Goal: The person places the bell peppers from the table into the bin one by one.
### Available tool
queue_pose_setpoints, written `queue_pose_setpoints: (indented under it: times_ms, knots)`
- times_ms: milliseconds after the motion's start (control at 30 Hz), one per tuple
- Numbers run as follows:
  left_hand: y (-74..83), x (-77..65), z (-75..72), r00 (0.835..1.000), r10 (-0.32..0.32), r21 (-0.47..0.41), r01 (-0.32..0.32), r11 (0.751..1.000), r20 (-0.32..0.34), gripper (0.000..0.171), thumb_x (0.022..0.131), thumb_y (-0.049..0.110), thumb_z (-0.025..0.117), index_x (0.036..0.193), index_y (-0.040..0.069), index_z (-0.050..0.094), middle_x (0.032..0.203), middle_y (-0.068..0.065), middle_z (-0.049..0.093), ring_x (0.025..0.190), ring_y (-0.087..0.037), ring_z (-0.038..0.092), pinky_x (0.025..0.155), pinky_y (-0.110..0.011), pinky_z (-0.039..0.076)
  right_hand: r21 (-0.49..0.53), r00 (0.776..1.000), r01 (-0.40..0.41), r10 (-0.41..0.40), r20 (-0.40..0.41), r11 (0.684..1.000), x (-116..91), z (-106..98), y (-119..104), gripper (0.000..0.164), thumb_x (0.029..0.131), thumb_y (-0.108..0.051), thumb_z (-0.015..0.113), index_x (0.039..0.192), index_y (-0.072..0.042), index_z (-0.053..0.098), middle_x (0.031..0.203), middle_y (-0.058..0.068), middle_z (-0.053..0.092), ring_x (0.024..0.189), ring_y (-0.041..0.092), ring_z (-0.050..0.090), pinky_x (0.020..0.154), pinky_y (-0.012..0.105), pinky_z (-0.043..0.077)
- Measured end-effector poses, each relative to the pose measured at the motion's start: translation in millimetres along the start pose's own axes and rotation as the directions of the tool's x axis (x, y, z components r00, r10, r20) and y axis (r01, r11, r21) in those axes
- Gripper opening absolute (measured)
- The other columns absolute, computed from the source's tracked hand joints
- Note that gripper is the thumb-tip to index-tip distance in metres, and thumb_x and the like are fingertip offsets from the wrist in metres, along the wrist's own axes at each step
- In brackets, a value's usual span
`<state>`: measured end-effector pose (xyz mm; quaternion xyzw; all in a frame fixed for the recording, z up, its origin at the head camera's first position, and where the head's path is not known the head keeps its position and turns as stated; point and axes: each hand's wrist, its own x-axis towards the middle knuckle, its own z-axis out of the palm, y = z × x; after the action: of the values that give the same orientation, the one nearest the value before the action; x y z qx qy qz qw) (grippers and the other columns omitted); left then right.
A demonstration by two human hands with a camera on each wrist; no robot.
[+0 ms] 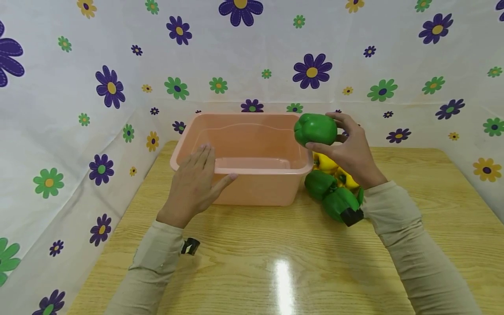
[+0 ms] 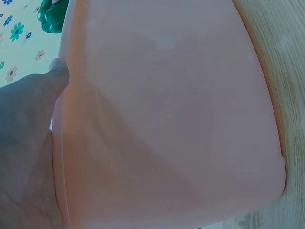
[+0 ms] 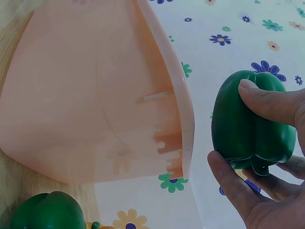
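My right hand (image 1: 352, 151) grips a green bell pepper (image 1: 315, 129) between thumb and fingers, above the right end of a peach plastic tub (image 1: 256, 186). In the right wrist view the thumb lies across the side of this pepper (image 3: 252, 119), and its short stem points down toward the fingers. My left hand (image 1: 193, 181) rests on the tub's near rim toward the left, fingers straight and reaching over it. The left wrist view shows the left thumb (image 2: 59, 74) at the rim. Inside the tub, the visible part of the floor is bare.
Two green bell peppers (image 1: 320, 184) lie on the wooden table (image 1: 252, 249) right of the tub. Yellow bell peppers (image 1: 326, 162) are just behind them, partly hidden by my right hand. A white flowered cloth (image 1: 267, 52) hangs behind the table and along its sides.
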<state>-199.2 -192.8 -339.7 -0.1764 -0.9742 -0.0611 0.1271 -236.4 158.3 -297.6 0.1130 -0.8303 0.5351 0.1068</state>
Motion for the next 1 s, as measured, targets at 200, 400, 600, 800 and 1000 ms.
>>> queue_pose_setpoints:
  times_ms: [200, 400, 600, 800, 1000]
  knots:
    - [-0.4, 0.6, 0.9, 1.0, -0.013, -0.002, 0.013, 1.0, 0.014, 0.095, 0.101, 0.066, 0.042, 0.155, -0.009, 0.027, 0.162, -0.026, 0.025, 0.152, -0.037, 0.021, 0.124, -0.049, 0.018, -0.007, 1.0, 0.008, -0.008, 0.005, 1.0, 0.7, 2.2, -0.6, 0.081, 0.081, -0.023, 0.087, 0.149, -0.009, 0.045, 0.149, 0.014, 0.048, 0.117, 0.037, 0.058, 0.101, 0.052, 0.051]
    - [-0.4, 0.6, 1.2, 1.0, -0.01, -0.004, 0.01, 1.0, 0.015, 0.095, 0.101, 0.066, 0.042, 0.155, -0.01, 0.026, 0.162, -0.026, 0.025, 0.152, -0.037, 0.021, 0.124, -0.05, 0.019, -0.006, 0.999, 0.04, -0.04, 0.012, 0.999, 1.0, 3.8, -0.9, 0.08, 0.08, -0.019, 0.088, 0.148, -0.007, 0.045, 0.147, 0.013, 0.049, 0.123, 0.036, 0.054, 0.104, 0.053, 0.049]
    - [0.1, 0.7, 0.7, 1.0, -0.004, 0.001, 0.004, 1.0, 0.012, 0.094, 0.101, 0.066, 0.042, 0.155, -0.01, 0.026, 0.162, -0.027, 0.025, 0.152, -0.038, 0.022, 0.124, -0.05, 0.019, -0.009, 0.998, 0.062, -0.062, 0.025, 0.998, 1.6, 5.2, -0.6, 0.079, 0.081, -0.017, 0.087, 0.147, -0.006, 0.046, 0.146, 0.013, 0.049, 0.124, 0.036, 0.054, 0.105, 0.053, 0.048]
    - [-0.5, 0.5, 1.6, 1.0, 0.001, 0.002, -0.001, 1.0, 0.009, 0.094, 0.101, 0.066, 0.041, 0.155, -0.011, 0.026, 0.161, -0.027, 0.026, 0.152, -0.038, 0.022, 0.124, -0.05, 0.019, -0.012, 0.996, 0.081, -0.081, 0.031, 0.997, 2.0, 7.4, -1.3, 0.079, 0.08, -0.016, 0.088, 0.146, -0.005, 0.046, 0.144, 0.013, 0.051, 0.124, 0.035, 0.054, 0.104, 0.053, 0.048]
    - [-0.6, 0.3, 1.1, 1.0, 0.0, 0.0, 0.0, 1.0, 0.004, 0.095, 0.101, 0.066, 0.042, 0.155, -0.01, 0.026, 0.161, -0.027, 0.026, 0.152, -0.037, 0.022, 0.124, -0.049, 0.019, -0.016, 0.995, 0.094, -0.093, 0.035, 0.995, 2.4, 9.3, -1.1, 0.079, 0.079, -0.015, 0.088, 0.146, -0.006, 0.047, 0.144, 0.013, 0.051, 0.123, 0.035, 0.055, 0.102, 0.053, 0.049]
